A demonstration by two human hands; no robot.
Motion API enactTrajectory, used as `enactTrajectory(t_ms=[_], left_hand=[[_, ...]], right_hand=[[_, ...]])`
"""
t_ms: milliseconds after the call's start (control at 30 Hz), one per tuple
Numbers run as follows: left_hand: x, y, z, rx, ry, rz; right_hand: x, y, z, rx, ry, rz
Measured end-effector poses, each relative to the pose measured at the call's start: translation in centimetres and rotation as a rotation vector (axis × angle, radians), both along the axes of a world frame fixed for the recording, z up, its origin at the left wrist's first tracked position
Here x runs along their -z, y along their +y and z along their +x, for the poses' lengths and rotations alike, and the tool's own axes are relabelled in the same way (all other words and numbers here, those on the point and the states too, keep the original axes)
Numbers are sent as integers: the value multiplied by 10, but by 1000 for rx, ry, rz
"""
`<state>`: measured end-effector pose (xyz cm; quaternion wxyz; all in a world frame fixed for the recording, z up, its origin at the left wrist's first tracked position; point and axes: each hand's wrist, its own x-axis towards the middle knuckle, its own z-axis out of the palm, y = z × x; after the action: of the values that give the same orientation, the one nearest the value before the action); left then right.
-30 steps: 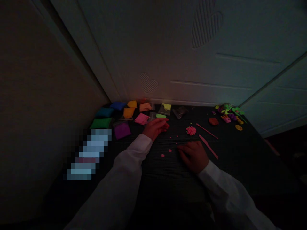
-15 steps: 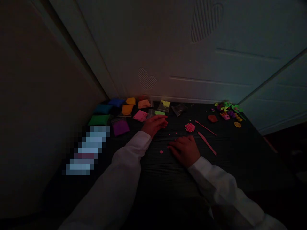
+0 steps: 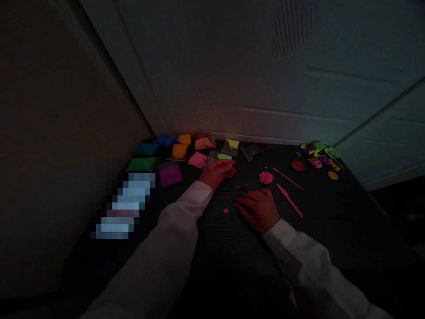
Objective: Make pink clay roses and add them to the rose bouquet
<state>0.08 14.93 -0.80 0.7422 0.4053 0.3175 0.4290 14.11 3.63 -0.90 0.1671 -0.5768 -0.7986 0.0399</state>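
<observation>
My left hand (image 3: 219,172) is held over the dark table with its fingers curled and pressed together; whatever they hold, if anything, is hidden. Closer to me, my right hand (image 3: 260,210) rests on the tabletop, fingers bent and bunched, their tips down on the surface. What lies under those fingertips does not show. Just left of them is a small flattened pink piece of clay (image 3: 226,211). Tiny pink crumbs (image 3: 246,184) lie between the hands. Beyond my right hand sits a ruffled pink clay flower (image 3: 266,177).
Right of the flower lie a thin pink stick tool (image 3: 288,178) and a pink clay knife (image 3: 289,200). Bags of coloured clay, including a purple one (image 3: 170,174), line the back left. A blurred bright screen (image 3: 128,206) is at left. Small clay figures (image 3: 318,157) crowd the back right.
The view has shifted slightly, so everything appears a little further right. A pink bit visible at my right fingertips before is now out of sight. Both hands have otherwise barely moved.
</observation>
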Motion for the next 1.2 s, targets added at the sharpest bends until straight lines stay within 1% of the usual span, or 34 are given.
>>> enactTrajectory(t_ms=[233, 433, 633, 800, 900, 1033, 1133, 1200], left_hand=[[1, 0, 1, -6, -2, 3], [0, 1, 0, 0, -2, 0], [4, 4, 0, 13, -4, -13], [4, 4, 1, 16, -4, -17], [3, 4, 0, 20, -4, -12], [3, 3, -1, 15, -8, -11], [3, 3, -1, 6, -8, -18], [2, 2, 0, 2, -9, -24]], right_hand=[[-3, 0, -1, -3, 55, -34], [-8, 5, -12, 12, 102, -37], [-7, 7, -20, 21, 98, -39], [-7, 8, -21, 30, 109, -10], [-8, 8, -13, 55, 130, 6], [-8, 1, 11, 115, 128, 25], [-7, -7, 24, 105, 60, 17], [-6, -10, 24, 83, -2, -2]])
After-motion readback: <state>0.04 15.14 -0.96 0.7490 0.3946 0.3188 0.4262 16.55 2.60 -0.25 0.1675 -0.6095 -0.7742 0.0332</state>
